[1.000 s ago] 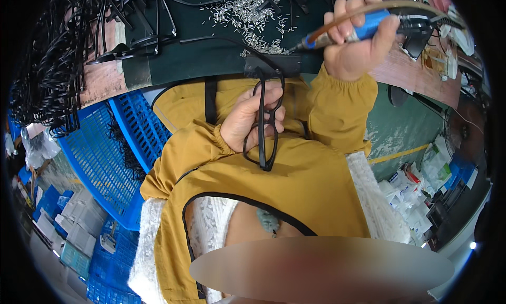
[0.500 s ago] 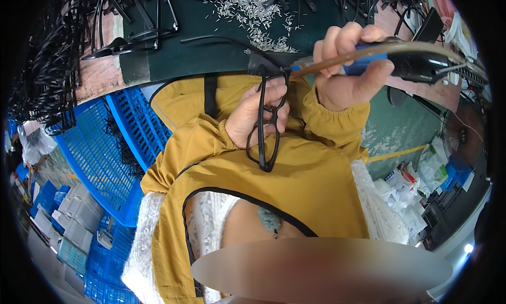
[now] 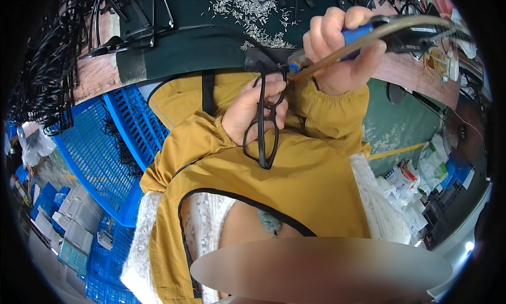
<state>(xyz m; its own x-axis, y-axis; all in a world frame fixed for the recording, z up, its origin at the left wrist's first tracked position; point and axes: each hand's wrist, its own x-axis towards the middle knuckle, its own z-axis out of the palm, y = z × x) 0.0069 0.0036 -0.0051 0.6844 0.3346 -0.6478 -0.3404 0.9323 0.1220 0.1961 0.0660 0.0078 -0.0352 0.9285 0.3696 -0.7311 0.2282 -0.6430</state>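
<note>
Nearest, the left hand (image 3: 252,111) grips a black plastic spectacle frame (image 3: 265,126), long axis running down toward the lap (hinge end uppermost). Just beyond, the right hand (image 3: 342,51) is closed around a blue-handled powered screwdriver (image 3: 337,43), tip touching that upper corner, before the green-matted counter (image 3: 200,40).

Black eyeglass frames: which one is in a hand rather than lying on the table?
The black frame gripped in the left hand, upright against the yellow jacket. The right hand holds a blue-handled tool to its top corner; the other frames lie on the table.
</note>
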